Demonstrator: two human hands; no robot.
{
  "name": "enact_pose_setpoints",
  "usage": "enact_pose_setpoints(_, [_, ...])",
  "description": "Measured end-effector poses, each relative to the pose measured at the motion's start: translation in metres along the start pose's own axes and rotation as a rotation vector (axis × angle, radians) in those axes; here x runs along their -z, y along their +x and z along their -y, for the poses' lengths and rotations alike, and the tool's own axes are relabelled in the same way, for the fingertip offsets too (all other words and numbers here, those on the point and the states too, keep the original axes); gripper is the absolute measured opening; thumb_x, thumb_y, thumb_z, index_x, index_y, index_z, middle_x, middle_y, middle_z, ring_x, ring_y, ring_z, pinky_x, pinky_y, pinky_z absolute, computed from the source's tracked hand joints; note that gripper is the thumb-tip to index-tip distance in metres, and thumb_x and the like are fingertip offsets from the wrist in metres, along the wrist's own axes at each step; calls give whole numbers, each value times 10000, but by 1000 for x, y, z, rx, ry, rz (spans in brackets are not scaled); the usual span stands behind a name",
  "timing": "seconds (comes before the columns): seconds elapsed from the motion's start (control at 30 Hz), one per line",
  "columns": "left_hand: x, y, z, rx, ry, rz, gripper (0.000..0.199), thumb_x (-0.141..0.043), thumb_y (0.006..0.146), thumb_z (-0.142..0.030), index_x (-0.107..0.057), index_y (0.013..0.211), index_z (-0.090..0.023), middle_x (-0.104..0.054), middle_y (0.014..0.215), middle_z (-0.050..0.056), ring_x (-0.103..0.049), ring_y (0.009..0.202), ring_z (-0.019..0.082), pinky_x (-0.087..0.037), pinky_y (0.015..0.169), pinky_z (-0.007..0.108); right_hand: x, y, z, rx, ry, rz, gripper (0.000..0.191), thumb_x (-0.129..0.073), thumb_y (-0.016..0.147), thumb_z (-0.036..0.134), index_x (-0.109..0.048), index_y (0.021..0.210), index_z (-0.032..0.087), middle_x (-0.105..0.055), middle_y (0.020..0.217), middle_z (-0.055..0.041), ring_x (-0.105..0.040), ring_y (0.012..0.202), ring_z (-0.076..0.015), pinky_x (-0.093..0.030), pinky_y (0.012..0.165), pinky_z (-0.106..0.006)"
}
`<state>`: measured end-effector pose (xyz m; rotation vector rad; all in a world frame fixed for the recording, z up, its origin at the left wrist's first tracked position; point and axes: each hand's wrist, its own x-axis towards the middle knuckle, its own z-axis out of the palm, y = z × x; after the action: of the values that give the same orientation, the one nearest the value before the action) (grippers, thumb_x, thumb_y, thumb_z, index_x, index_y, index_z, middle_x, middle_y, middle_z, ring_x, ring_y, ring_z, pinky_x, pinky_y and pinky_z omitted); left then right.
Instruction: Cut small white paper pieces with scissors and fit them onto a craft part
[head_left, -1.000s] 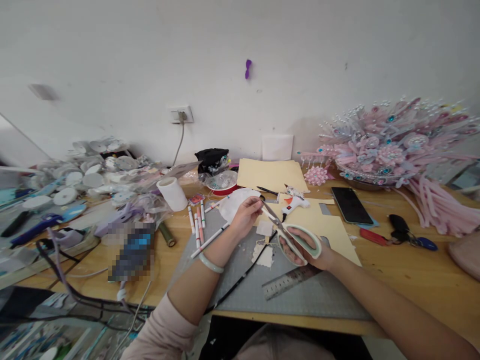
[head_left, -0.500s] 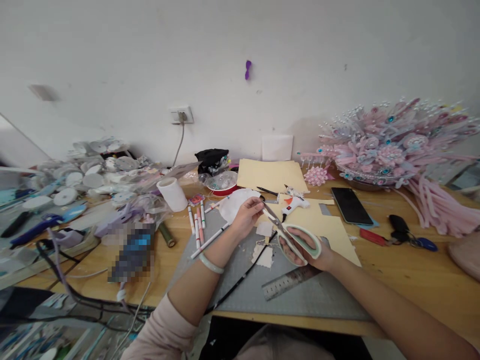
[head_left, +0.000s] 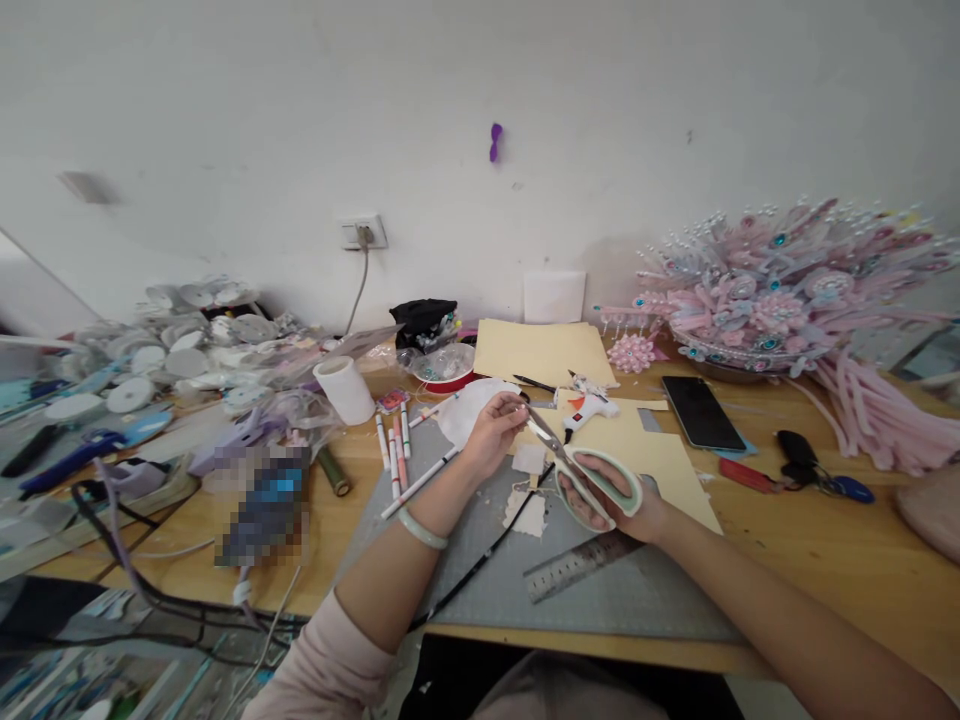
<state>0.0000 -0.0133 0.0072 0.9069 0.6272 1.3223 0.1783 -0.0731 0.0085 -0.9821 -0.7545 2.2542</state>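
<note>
The right hand (head_left: pixel 602 478) grips white-handled scissors (head_left: pixel 568 459), their blades pointing toward the left hand (head_left: pixel 495 437), whose fingertips are pinched together. Nearby, a metal ruler (head_left: pixel 574 568) lies on a grey cutting mat (head_left: pixel 652 592); beyond, a white glue gun (head_left: pixel 590 412) rests on cream card (head_left: pixel 675 470).

The wooden table (head_left: pixel 810 550) carries a grey mat (head_left: pixel 600 603).
</note>
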Motion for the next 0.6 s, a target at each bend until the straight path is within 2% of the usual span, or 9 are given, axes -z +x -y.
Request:
enact_pose_setpoints(0.13, [-1,-1,1,21,31,41,265,-735,538,-172,-610,772,-164,-544,630,-35,-501,633,73,-376,642,202,-3,-2,2,-57,20,-38,283,-520,770,379,-591,701,113,-541,537,-7,-473,408,-66,-278,303,-146])
enact_pose_setpoints(0.43, [-2,-2,1,88,-9,52,263,-740,540,-175,-611,767,-148,-565,700,-18,-512,653,74,-394,664,210,2,2,-4,73,-81,-31,260,-567,750,383,-577,723,124,-535,548,0,-425,381,-49,-265,297,-146])
enact_pose_setpoints(0.6, [-3,-2,0,105,-38,59,268,-755,522,-192,-607,739,-141,-561,687,-20,-506,638,69,-397,652,205,2,2,-4,82,-155,-24,297,-567,739,432,-568,740,135,-525,511,7,-419,370,-52,-264,297,-148])
